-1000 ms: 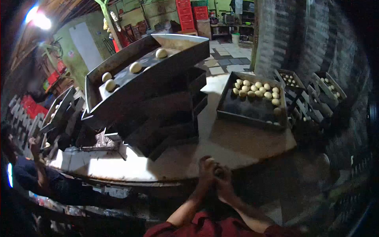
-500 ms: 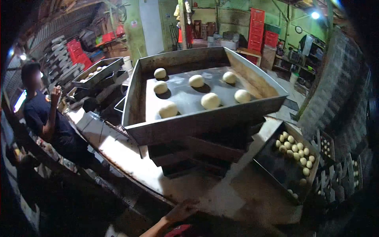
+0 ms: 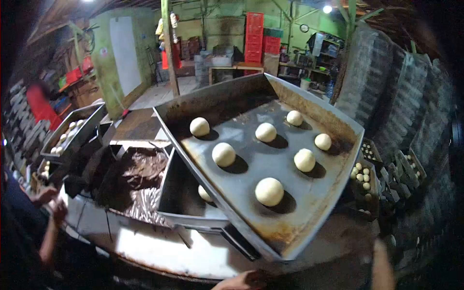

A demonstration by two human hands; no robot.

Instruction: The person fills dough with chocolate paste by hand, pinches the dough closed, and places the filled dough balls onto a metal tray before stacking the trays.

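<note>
Balls of pale, smooth dough [image 3: 266, 132], seven in all, rest spaced apart inside a wide, grey metal tray [image 3: 319, 114] with brown-stained walls, which sits askew above a worn, light-topped bench [image 3: 174, 249]. Left of it, a lower, dark metal tray [image 3: 186, 186] shows one more ball. The person's left hand [image 3: 244, 280] is near the tray's closest corner, cut off by the picture's bottom edge; the right hand [image 3: 380, 251] is a blur at lower right. Whether either grips anything cannot be told. The step in hand appears to be handling dough at the tray; a next reach inside would call for clearing the raised rim without nudging balls.
</note>
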